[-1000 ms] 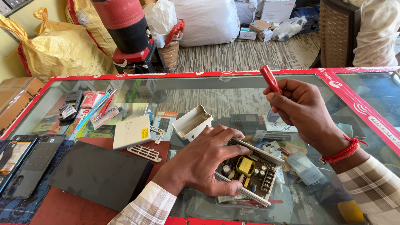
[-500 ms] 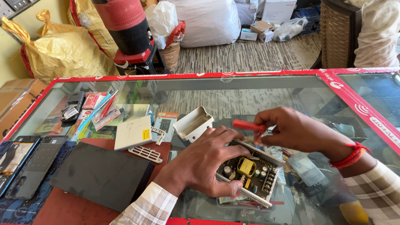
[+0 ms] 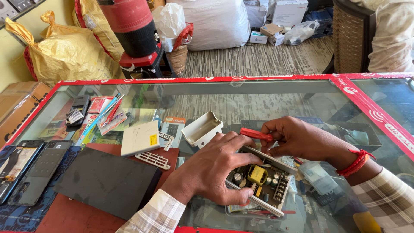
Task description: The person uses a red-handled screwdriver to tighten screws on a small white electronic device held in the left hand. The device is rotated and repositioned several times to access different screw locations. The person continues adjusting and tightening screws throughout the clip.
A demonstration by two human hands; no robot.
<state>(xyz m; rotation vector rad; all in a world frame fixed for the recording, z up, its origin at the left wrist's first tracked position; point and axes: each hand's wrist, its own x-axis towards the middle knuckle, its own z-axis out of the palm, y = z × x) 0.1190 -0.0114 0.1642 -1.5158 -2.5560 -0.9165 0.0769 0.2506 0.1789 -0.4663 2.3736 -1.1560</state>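
Note:
My left hand (image 3: 214, 169) lies over an open power supply unit (image 3: 264, 181), gripping its metal frame on the glass counter (image 3: 267, 99). Inside the unit I see a yellow transformer, capacitors and a terminal strip. My right hand (image 3: 300, 139) holds a red-handled screwdriver (image 3: 256, 134) almost level, its handle pointing left over the unit's far edge. The screwdriver's tip is hidden behind my fingers. A red thread is tied around my right wrist.
A white plastic cover (image 3: 202, 128) stands just left of the unit. A white adapter block (image 3: 140, 138), a white vent grille (image 3: 152, 159), a black flat box (image 3: 107, 181) and phones (image 3: 26, 166) lie at the left. A person (image 3: 390, 34) sits at the far right.
My right hand came down from a raised position, lowering the red screwdriver from upright to level over the unit. My left hand has stayed on the unit.

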